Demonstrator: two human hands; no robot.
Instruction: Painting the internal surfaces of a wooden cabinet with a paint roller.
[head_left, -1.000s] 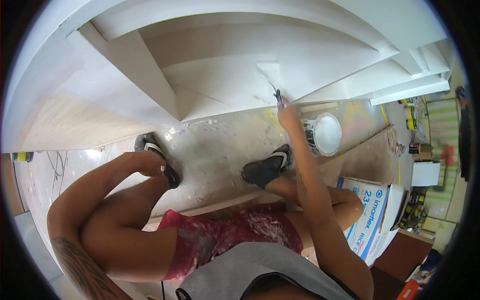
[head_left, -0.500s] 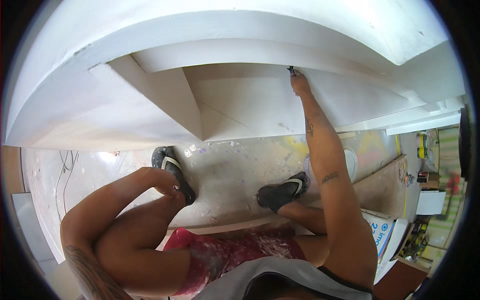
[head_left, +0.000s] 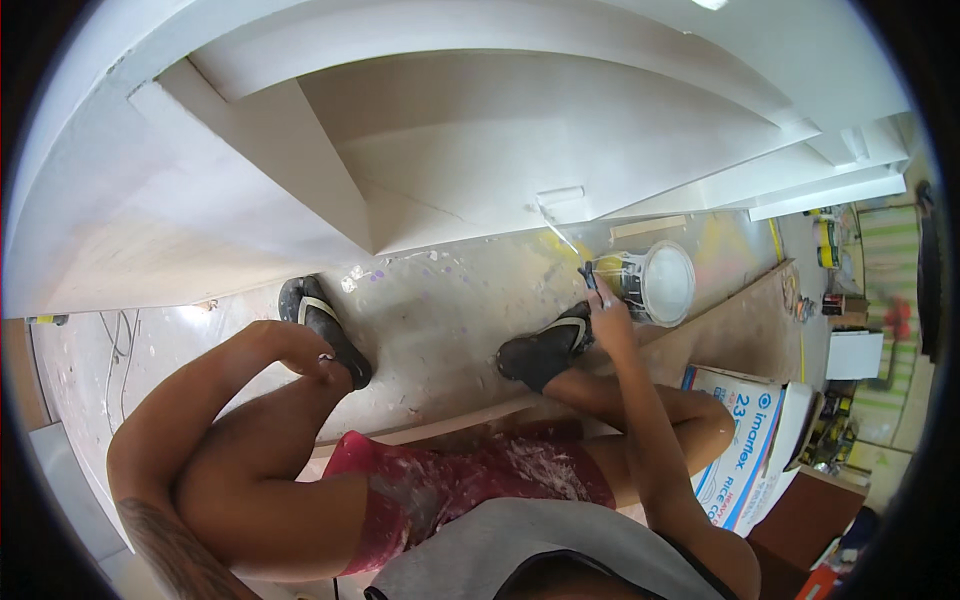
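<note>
My right hand [head_left: 608,312] is closed around the black handle of a small paint roller [head_left: 587,272]. The roller's thin frame leads to a white roller head at the lower part of a white cabinet panel [head_left: 470,150], close to its bottom edge. Just right of my hand stands a paint bucket [head_left: 668,284] with white paint in it and drips down its side. My left hand [head_left: 305,350] hangs by my left shin, above the sandal [head_left: 325,330]; its fingers are mostly hidden.
A white upright divider [head_left: 270,150] splits the cabinet at left. Paint spots mark the floor [head_left: 430,330]. A printed carton [head_left: 745,440] lies beyond my right knee, with a brown board [head_left: 735,325] behind it. Cables [head_left: 120,350] run along the floor at left.
My right hand has come down and toward me from deep under the cabinet's upper edge, bringing the paint roller low on the panel. The view has shifted, showing more of the bucket and carton.
</note>
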